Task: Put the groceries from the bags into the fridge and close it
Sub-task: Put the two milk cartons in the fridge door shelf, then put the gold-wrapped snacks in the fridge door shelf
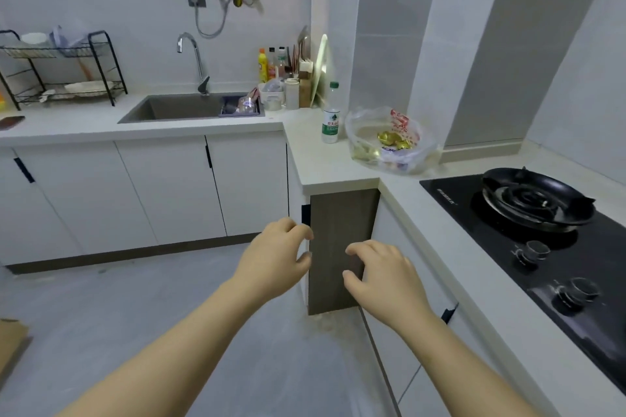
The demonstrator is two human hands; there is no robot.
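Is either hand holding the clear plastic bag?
No: left hand and right hand hover empty, below the clear plastic bag on the white counter.

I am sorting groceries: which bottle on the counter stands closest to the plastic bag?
The clear water bottle with green cap and label, beside the plastic bag; the other bottles stand farther back.

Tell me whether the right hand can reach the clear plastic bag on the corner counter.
Probably yes: the right hand is empty, the bag sits near the counter edge, the bottle stands aside.
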